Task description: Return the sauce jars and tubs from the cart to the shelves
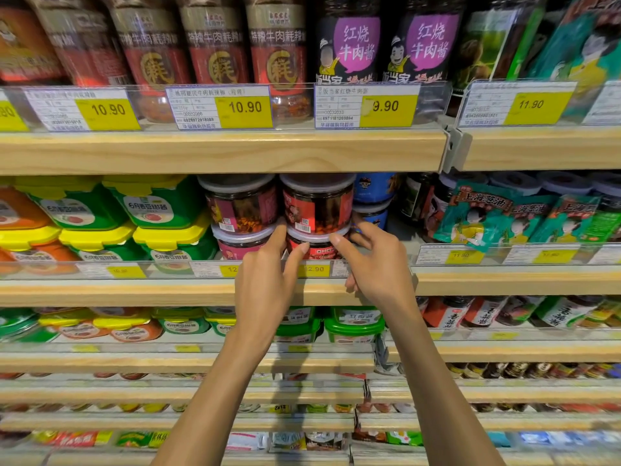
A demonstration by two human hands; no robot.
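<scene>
A clear tub of red chilli sauce (pixel 317 205) stands on top of a second red tub (pixel 314 250) on the middle shelf (pixel 134 292). My left hand (pixel 265 277) comes from the left, with its thumb against the upper tub's lower left edge and its forefinger on the front of the lower tub. My right hand (pixel 376 264) comes from the right, forefinger on the lower tub's lid and the other fingers curled around the upper tub's lower right side. Both hands pinch the stack where the two tubs meet. No cart is in view.
A matching stack of two tubs (pixel 240 210) stands just to the left, then green and yellow bean-paste tubs (pixel 158 205). Blue tubs (pixel 373 190) and green sachets (pixel 484 213) are to the right. The shelf above (pixel 218 151) carries tall jars and sits close over the tubs.
</scene>
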